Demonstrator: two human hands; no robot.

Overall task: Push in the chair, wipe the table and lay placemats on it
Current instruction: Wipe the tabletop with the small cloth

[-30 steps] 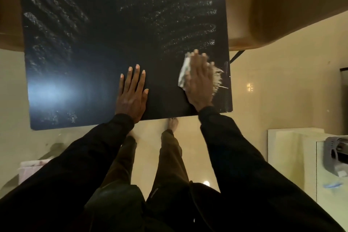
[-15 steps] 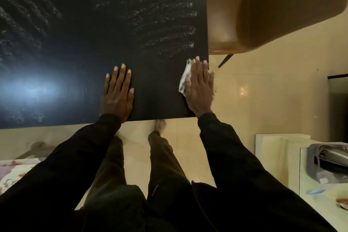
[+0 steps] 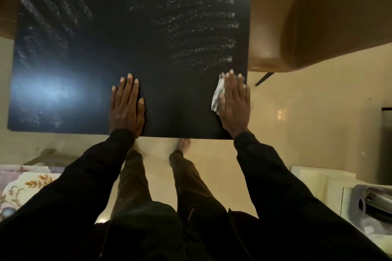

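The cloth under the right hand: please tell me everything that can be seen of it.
The cloth is white, thin and crumpled; whether fabric or paper, I cannot tell. It lies on the black table, close to its near right corner. The right hand presses it with straight fingers and hides most of it; only a strip beside the thumb shows clearly.

One black table [image 3: 127,38], at least one brown chair [image 3: 318,17], one white cloth [image 3: 218,96], two hands [image 3: 126,110] [image 3: 234,106]

Black tabletop [image 3: 127,27], streaked with wet wipe marks. A crumpled white cloth [image 3: 216,100] lies at its right edge. A brown chair [image 3: 318,27] stands just beside that edge.
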